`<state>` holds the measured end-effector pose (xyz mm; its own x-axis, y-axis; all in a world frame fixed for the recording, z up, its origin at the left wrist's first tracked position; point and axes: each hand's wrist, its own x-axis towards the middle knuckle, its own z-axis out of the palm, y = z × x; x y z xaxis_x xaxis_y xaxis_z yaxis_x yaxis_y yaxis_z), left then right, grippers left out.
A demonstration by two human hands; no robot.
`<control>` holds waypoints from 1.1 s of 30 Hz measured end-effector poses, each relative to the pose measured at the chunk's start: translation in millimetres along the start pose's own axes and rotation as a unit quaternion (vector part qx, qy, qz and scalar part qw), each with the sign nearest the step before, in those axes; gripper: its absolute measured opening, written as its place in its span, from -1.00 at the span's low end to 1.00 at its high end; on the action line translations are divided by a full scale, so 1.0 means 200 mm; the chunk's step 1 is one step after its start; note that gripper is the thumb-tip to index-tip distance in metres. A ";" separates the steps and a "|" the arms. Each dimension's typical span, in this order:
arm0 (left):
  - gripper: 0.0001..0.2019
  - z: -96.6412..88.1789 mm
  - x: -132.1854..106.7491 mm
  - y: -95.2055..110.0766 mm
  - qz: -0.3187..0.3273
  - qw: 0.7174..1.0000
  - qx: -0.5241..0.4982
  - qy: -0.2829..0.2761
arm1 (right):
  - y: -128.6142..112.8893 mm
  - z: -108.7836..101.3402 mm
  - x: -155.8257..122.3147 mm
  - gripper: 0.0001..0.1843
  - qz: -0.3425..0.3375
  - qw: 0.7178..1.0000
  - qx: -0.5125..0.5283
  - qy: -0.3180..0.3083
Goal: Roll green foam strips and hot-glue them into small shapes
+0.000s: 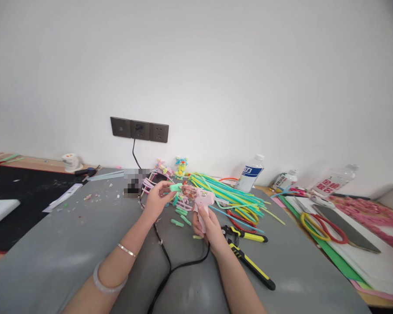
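My right hand (206,222) is wrapped round the handle of a pink hot glue gun (205,197), its nozzle end pointing left. Between the fingertips of my left hand (159,198) is a mint-green fuzzy pipe cleaner piece (176,187), close to the nozzle; I cannot tell whether they touch. Several short green pipe cleaner pieces (181,211) lie on the grey mat below. A black cord (190,263) runs from the gun's handle across the mat. Just right of my right hand, pliers with yellow and black handles (249,257) lie spread.
Behind the gun lies a bundle of yellow and teal pipe cleaners (229,192), with a white-and-blue bottle (249,173) beside it. Small pipe cleaner figures (180,167) stand by the wall. Scissors with yellow and red handles (324,229) lie at right. A socket panel (139,129) is on the wall.
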<state>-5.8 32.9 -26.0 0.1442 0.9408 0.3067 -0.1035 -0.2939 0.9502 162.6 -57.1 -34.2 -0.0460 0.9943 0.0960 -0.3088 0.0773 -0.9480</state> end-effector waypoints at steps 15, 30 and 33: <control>-0.71 0.00 0.00 0.01 -0.012 1.000 -0.028 0.005 | 0.01 -0.01 0.01 -0.47 0.000 0.999 -0.015 0.031; -0.72 0.00 0.00 0.00 0.009 1.000 -0.005 0.005 | 0.01 -0.01 -0.01 -0.53 0.002 0.999 0.001 -0.037; -0.72 0.00 0.00 0.00 0.013 1.000 0.001 0.002 | 0.02 -0.01 -0.01 -0.54 0.011 0.999 0.002 -0.053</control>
<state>-5.7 32.4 -25.9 0.1368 0.9333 0.3319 -0.1062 -0.3193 0.9417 163.4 -59.3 -38.2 -0.1526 0.9824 0.1075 -0.3108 0.0556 -0.9488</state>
